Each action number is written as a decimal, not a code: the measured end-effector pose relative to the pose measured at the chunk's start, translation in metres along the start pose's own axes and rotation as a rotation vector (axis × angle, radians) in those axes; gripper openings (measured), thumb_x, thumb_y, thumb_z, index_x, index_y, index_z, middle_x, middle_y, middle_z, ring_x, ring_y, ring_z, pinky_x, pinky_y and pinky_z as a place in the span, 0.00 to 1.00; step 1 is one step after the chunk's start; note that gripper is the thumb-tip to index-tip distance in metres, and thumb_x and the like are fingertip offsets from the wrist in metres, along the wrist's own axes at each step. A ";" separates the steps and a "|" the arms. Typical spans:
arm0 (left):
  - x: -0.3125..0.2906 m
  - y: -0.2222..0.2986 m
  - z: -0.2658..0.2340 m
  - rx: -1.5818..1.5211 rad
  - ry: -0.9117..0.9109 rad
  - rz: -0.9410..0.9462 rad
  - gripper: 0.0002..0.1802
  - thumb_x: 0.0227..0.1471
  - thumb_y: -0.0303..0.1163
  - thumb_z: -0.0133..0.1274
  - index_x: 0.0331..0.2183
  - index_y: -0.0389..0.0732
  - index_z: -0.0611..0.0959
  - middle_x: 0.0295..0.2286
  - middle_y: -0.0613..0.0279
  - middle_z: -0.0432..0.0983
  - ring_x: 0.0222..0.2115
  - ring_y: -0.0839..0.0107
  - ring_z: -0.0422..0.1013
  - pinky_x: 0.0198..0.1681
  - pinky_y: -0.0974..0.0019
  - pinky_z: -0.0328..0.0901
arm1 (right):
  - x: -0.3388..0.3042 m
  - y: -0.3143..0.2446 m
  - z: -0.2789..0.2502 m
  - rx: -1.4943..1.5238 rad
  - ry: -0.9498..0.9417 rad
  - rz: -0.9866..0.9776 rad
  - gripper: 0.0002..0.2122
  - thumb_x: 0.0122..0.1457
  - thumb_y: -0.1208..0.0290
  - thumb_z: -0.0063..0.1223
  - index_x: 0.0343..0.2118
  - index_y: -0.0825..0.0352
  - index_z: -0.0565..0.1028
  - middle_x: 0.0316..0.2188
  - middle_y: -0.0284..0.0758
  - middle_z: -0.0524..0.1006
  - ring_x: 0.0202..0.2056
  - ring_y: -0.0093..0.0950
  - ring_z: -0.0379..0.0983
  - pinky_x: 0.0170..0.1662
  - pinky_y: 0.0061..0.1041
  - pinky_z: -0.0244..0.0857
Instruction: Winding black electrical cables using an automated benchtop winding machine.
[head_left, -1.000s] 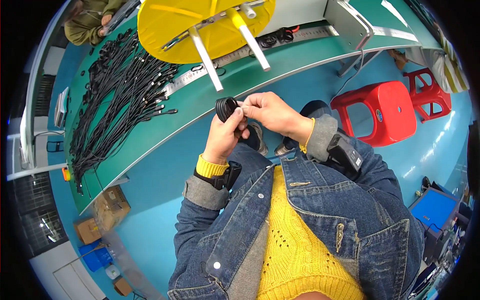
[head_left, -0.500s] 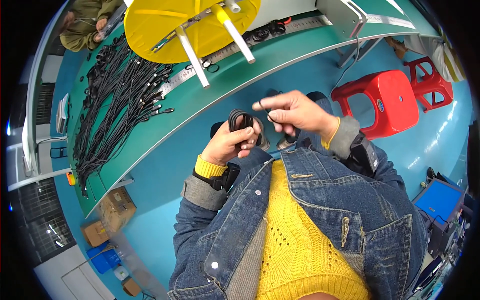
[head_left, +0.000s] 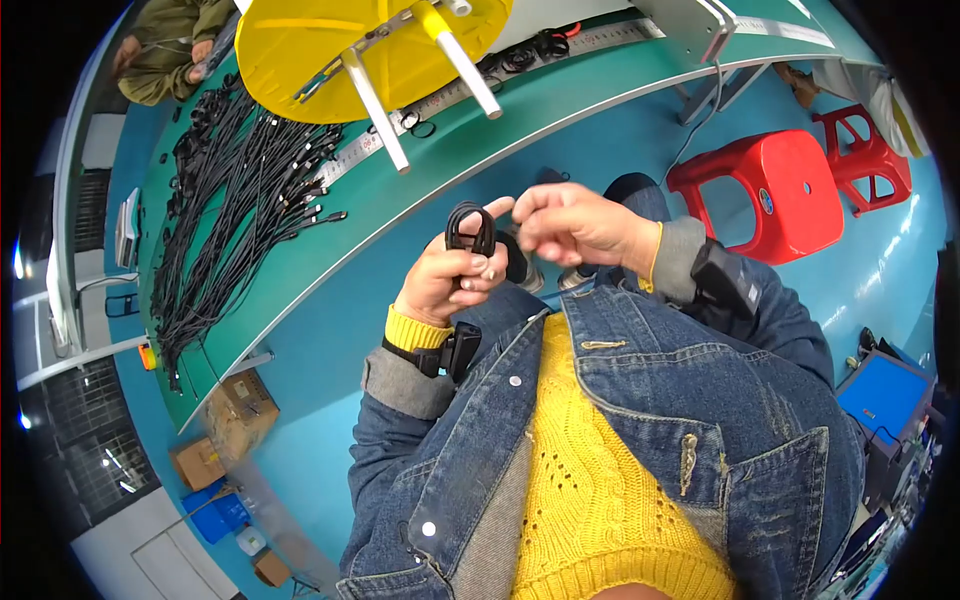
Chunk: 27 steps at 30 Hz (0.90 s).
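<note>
A coiled black cable is gripped in my left hand, its thumb pressed across the lower end of the loops. Just right of the coil is my right hand, its fingers curled together and slightly blurred. I cannot make out what is between them. Both hands are above my lap, in front of the bench edge. A large heap of black cables with plug ends lies on the green bench to the left.
Over the bench juts a yellow disc with white rods. Behind it runs a steel ruler, with small black rings beside it. Red stools stand at right, cardboard boxes at lower left. Another person sits at far left.
My right hand's fingers have curled in, and the thin black loop on them no longer shows. The coil in my left hand has tilted and moved slightly.
</note>
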<state>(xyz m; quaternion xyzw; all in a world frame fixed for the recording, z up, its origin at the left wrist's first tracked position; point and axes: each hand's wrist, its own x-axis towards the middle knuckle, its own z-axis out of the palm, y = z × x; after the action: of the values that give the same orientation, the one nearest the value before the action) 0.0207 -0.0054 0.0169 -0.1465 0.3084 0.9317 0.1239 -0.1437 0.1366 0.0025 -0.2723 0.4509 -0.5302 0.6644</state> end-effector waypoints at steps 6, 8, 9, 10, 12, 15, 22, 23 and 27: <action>0.012 -0.010 -0.015 -0.076 -0.098 -0.142 0.23 0.45 0.24 0.46 0.46 0.37 0.66 0.27 0.54 0.67 0.16 0.80 0.59 0.12 0.81 0.52 | 0.010 -0.006 0.014 -0.829 0.116 -0.497 0.10 0.56 0.67 0.45 0.33 0.70 0.65 0.21 0.37 0.72 0.25 0.31 0.71 0.25 0.30 0.62; 0.018 -0.008 -0.004 0.013 -0.023 -0.046 0.22 0.47 0.26 0.46 0.47 0.35 0.65 0.30 0.52 0.70 0.18 0.76 0.64 0.13 0.80 0.59 | 0.012 -0.002 0.012 -0.854 0.158 -0.446 0.11 0.58 0.66 0.44 0.32 0.70 0.65 0.21 0.40 0.72 0.25 0.33 0.71 0.27 0.31 0.62; 0.018 -0.008 0.001 0.014 -0.027 -0.048 0.22 0.47 0.26 0.46 0.47 0.35 0.65 0.30 0.52 0.70 0.18 0.76 0.64 0.13 0.80 0.59 | 0.012 -0.001 0.010 -0.867 0.177 -0.423 0.11 0.59 0.65 0.43 0.31 0.71 0.65 0.22 0.41 0.72 0.26 0.34 0.71 0.28 0.31 0.63; 0.016 -0.011 0.005 0.036 0.058 0.010 0.21 0.48 0.27 0.46 0.46 0.35 0.65 0.31 0.52 0.70 0.20 0.74 0.67 0.16 0.78 0.62 | 0.012 0.002 0.009 -0.866 0.177 -0.420 0.11 0.59 0.65 0.43 0.31 0.71 0.65 0.22 0.41 0.72 0.26 0.34 0.71 0.28 0.31 0.63; 0.011 -0.015 0.011 0.081 0.228 0.126 0.19 0.50 0.30 0.46 0.44 0.33 0.66 0.33 0.51 0.72 0.26 0.69 0.72 0.21 0.75 0.69 | 0.012 0.004 0.004 -0.834 0.177 -0.425 0.12 0.59 0.64 0.42 0.32 0.71 0.65 0.23 0.43 0.72 0.26 0.37 0.71 0.28 0.32 0.63; 0.009 -0.018 0.003 0.147 0.204 0.120 0.18 0.51 0.32 0.47 0.42 0.32 0.68 0.33 0.53 0.72 0.31 0.66 0.73 0.25 0.73 0.71 | 0.011 0.006 0.004 -0.798 0.167 -0.437 0.13 0.59 0.63 0.42 0.32 0.71 0.65 0.23 0.45 0.72 0.27 0.39 0.71 0.29 0.32 0.63; 0.008 -0.015 0.013 0.193 0.195 0.098 0.14 0.50 0.31 0.49 0.37 0.33 0.71 0.30 0.57 0.73 0.27 0.71 0.73 0.25 0.75 0.71 | 0.012 0.006 0.008 -0.734 0.162 -0.523 0.13 0.59 0.62 0.42 0.31 0.70 0.64 0.22 0.44 0.72 0.26 0.41 0.71 0.28 0.32 0.62; 0.008 -0.013 0.016 0.244 0.147 0.046 0.13 0.49 0.31 0.50 0.36 0.34 0.72 0.29 0.58 0.73 0.26 0.72 0.73 0.24 0.75 0.70 | 0.010 0.006 0.010 -0.742 0.123 -0.440 0.14 0.59 0.61 0.42 0.31 0.70 0.64 0.22 0.44 0.72 0.26 0.41 0.70 0.27 0.32 0.62; 0.011 -0.014 0.008 0.434 0.170 -0.149 0.12 0.46 0.31 0.54 0.33 0.35 0.74 0.26 0.63 0.73 0.25 0.75 0.71 0.22 0.74 0.66 | 0.005 0.005 0.010 -0.871 0.056 -0.323 0.15 0.58 0.58 0.43 0.31 0.69 0.63 0.20 0.43 0.72 0.24 0.42 0.70 0.27 0.34 0.62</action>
<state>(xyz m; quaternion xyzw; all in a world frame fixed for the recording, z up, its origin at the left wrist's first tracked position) 0.0136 0.0123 0.0115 -0.2167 0.4988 0.8164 0.1943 -0.1321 0.1318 0.0007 -0.5782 0.6011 -0.3956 0.3846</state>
